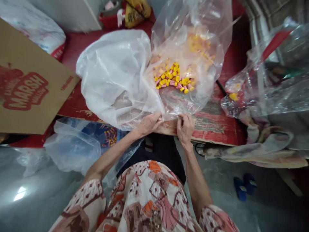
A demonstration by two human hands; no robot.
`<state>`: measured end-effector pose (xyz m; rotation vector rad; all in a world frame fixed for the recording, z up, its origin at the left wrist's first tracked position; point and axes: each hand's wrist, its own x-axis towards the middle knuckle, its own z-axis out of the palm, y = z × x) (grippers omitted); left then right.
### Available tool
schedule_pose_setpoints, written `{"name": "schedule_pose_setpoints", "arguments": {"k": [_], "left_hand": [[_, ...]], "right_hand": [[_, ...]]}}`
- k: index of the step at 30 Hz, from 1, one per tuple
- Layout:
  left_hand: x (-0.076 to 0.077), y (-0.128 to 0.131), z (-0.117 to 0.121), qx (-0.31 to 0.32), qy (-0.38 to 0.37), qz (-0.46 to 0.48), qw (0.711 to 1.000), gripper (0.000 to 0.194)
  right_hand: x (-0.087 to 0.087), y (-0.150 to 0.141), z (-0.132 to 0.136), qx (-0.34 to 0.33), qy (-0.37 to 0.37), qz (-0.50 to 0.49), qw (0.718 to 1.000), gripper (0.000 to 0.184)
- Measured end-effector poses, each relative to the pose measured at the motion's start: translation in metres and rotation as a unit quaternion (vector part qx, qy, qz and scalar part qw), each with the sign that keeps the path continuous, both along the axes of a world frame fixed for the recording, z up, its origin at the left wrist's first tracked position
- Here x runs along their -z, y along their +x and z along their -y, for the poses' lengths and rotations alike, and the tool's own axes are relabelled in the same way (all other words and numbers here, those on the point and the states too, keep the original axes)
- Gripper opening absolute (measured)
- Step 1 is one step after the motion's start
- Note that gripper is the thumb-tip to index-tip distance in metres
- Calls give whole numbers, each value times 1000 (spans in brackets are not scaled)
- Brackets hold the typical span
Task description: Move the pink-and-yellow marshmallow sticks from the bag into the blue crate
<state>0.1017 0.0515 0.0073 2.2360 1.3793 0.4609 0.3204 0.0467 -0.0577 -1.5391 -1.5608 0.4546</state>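
Note:
My left hand is closed in a pinch at the front edge of a milky white plastic bag, its thumb and forefinger together. A little to the right, my right hand curls its fingers shut at the near edge of a clear plastic bag; its fingertips are partly hidden. Small yellow-capped pink pieces lie in a heap at the middle of the clear bag, and more show blurred through the plastic behind them. Both bags rest on a worn red table.
A cardboard box printed "MARSH MALLOW" stands at the left. Beneath the table edge sits a blue container with similar pieces and plastic. Crumpled clear plastic lies at the right. Blue slippers are on the floor.

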Motion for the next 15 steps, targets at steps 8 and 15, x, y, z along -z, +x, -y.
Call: {"name": "schedule_pose_setpoints", "arguments": {"k": [8,15], "left_hand": [[2,16,10,13,109,-23,994,13],[2,2,15,24,72,42,996,16]], "right_hand": [[6,-6,1,11,59,31,998,25],[3,-7,2,13,66,29,997,23]]}}
